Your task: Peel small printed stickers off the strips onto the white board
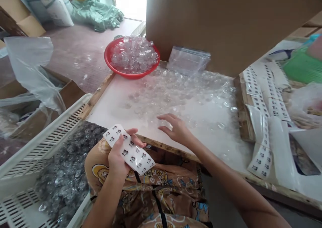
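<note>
A white sticker strip (132, 158) printed with small black-and-white figures lies across my left hand (119, 154), the thumb pressing on it above my lap. Over the white tabletop (110, 110), my right hand (174, 129) curves with thumb and forefinger around a small clear round piece (164, 124). Whether the fingertips press on it is hard to tell. Many similar clear pieces (161, 99) are scattered across the table beyond that hand. At the table's far left corner, a red bowl (108, 58) is heaped with clear pieces.
At lower left stands a white slotted crate (47, 140) with dark and clear pieces. A clear plastic box (188, 60) leans near a large cardboard panel (213, 26). More sticker strips (263, 151) lie along the right side by a wooden edge (243, 110). An open carton (72, 94) is at left.
</note>
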`<control>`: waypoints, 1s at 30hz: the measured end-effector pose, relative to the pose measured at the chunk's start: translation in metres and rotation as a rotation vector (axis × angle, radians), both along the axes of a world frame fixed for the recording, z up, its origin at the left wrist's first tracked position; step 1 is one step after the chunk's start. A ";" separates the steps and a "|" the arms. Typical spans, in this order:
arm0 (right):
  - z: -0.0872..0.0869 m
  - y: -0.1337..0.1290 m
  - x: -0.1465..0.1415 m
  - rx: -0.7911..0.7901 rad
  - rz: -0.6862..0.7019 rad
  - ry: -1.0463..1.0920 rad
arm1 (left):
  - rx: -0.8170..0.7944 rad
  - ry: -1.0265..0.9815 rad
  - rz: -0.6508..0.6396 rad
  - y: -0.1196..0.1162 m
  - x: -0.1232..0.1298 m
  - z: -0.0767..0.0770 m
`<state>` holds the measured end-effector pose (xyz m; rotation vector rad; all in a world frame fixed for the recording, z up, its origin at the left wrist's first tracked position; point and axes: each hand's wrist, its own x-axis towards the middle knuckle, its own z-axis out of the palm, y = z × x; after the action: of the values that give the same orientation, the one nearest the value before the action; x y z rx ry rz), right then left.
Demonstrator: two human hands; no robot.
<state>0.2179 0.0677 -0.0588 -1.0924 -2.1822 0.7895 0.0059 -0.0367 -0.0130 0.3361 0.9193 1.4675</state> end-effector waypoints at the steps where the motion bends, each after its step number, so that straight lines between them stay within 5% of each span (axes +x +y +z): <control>1: -0.003 0.004 -0.018 0.061 0.010 -0.018 | 0.024 0.010 0.009 -0.002 0.000 0.002; 8: -0.034 0.045 -0.182 0.228 0.011 -0.192 | 0.116 0.066 0.072 -0.012 -0.001 0.015; 12: -0.045 0.063 -0.224 0.239 -0.025 -0.283 | 0.111 0.038 0.079 -0.012 0.001 0.011; 16: -0.050 0.068 -0.198 0.207 -0.124 -0.372 | 0.079 -0.025 0.063 -0.011 0.004 0.005; 26: -0.051 0.036 -0.022 0.247 -0.248 -0.599 | 0.036 -0.087 0.002 -0.006 0.016 -0.004; 28: -0.048 0.025 -0.015 0.284 -0.156 -0.552 | 0.033 -0.079 -0.012 -0.003 0.022 -0.005; 30: -0.045 0.014 -0.019 0.306 0.095 -0.477 | 0.024 -0.065 -0.032 0.000 0.028 -0.005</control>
<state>0.1992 0.0822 -0.1041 -1.1047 -2.6537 0.2247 0.0334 -0.0369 -0.0179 0.3177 0.8409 1.4526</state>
